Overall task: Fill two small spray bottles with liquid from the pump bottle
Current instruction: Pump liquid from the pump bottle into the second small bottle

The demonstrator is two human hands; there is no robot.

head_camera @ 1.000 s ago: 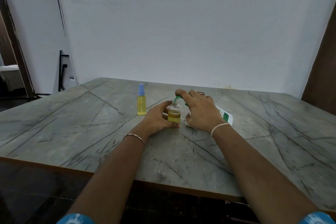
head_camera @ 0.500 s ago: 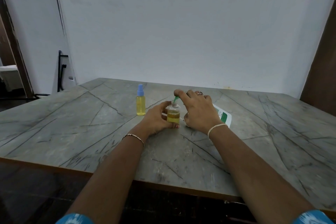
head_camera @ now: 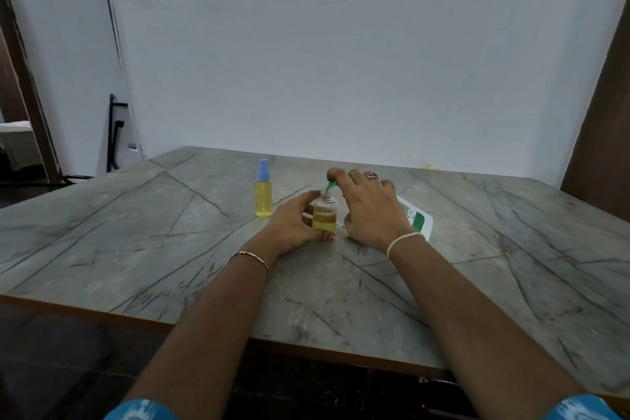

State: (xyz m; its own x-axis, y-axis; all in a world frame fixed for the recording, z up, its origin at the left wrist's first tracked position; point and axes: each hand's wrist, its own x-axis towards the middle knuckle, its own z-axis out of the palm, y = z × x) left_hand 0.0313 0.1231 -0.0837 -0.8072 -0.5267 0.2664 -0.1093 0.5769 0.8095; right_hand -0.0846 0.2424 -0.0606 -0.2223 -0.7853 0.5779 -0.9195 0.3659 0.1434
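My left hand [head_camera: 293, 223] grips a small clear spray bottle [head_camera: 325, 213] with no cap, upright on the table and about half full of yellow liquid. My right hand [head_camera: 371, 208] covers the top of the white pump bottle [head_camera: 417, 220] with a green label; a fingertip presses the green pump nozzle [head_camera: 330, 186], whose tip points into the small bottle's open neck. Most of the pump bottle is hidden behind my right hand. A second small spray bottle [head_camera: 264, 193], filled with yellow liquid and capped in blue, stands to the left.
The grey marble-patterned table [head_camera: 170, 249] reaches to the white wall. A thin white object [head_camera: 340, 224] lies between my hands. A black stand [head_camera: 114, 133] leans by the wall at left, and a brown door [head_camera: 603, 129] is at right.
Both hands and the bottles keep nearly the same place; my right hand stays on the pump nozzle over the open bottle. No clear change in the liquid level.
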